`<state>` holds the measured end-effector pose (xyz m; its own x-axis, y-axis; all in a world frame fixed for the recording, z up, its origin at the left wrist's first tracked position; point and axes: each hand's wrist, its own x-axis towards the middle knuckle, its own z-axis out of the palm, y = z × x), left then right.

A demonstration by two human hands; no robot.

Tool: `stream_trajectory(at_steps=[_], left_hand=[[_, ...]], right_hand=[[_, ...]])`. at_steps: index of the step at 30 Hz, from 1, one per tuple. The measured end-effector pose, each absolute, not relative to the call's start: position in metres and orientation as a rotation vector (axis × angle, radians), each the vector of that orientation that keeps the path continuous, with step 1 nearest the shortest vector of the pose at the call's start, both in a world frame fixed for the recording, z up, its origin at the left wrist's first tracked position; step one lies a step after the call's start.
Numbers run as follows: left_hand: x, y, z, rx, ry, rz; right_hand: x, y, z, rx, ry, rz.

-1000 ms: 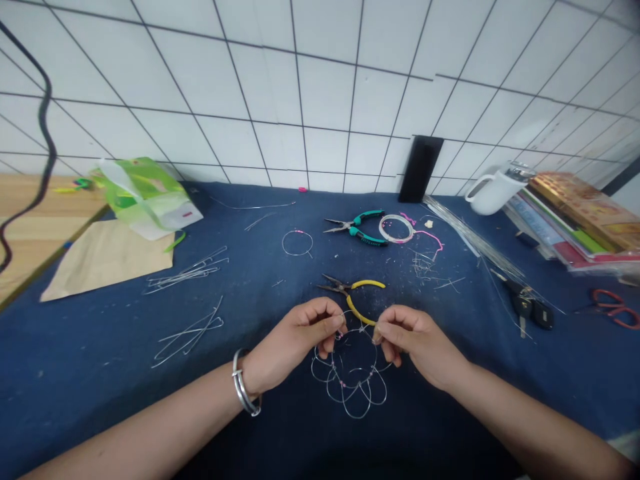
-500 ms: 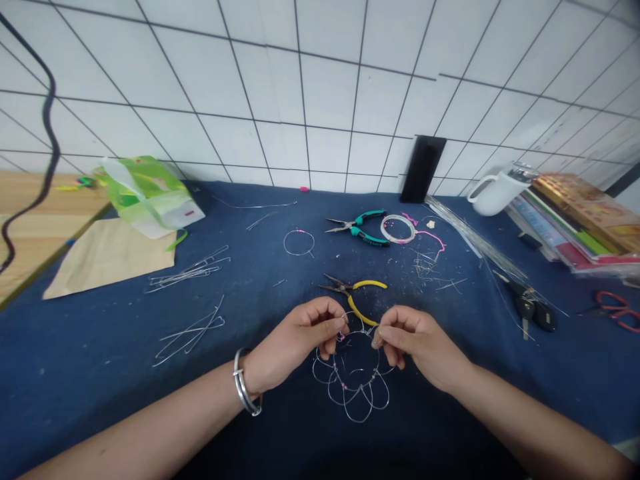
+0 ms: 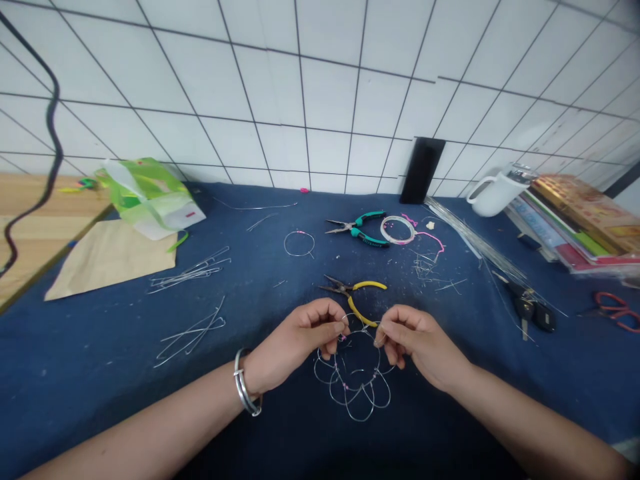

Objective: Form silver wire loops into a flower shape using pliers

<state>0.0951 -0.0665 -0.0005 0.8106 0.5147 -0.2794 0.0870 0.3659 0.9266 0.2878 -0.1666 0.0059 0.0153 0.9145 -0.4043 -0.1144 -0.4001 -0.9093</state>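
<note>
A flower-shaped piece of bent silver wire (image 3: 356, 387) with small pink beads lies on the blue cloth (image 3: 100, 373) in front of me. My left hand (image 3: 300, 343) pinches its upper left loop with closed fingers; a silver bangle (image 3: 245, 392) sits on that wrist. My right hand (image 3: 417, 343) pinches the upper right loop, fingers closed. Yellow-handled pliers (image 3: 356, 293) lie just beyond my hands, touching neither.
Teal-handled pliers (image 3: 363, 227), a wire coil (image 3: 397, 229) and a small wire ring (image 3: 299, 243) lie farther back. Bent wire bundles (image 3: 190, 272) and brown paper (image 3: 107, 257) are left, with a green bag (image 3: 145, 193). Keys (image 3: 530, 308), red scissors (image 3: 617, 308), a white mug (image 3: 493, 190) and books (image 3: 585, 220) are right.
Both hands stay pinched on the wire flower; it has shifted very slightly. Nothing else on the cloth has moved.
</note>
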Motion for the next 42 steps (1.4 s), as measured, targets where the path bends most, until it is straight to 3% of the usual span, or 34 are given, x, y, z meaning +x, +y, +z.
stream_trajectory(at_steps=[22, 42], left_hand=[[0.096, -0.067, 0.0, 1.218, 0.599, 0.296], [0.096, -0.069, 0.001, 1.294, 0.601, 0.268]], right_hand=[[0.288, -0.17, 0.011, -1.745, -1.398, 1.128], [0.289, -0.171, 0.016, -1.739, -1.432, 1.117]])
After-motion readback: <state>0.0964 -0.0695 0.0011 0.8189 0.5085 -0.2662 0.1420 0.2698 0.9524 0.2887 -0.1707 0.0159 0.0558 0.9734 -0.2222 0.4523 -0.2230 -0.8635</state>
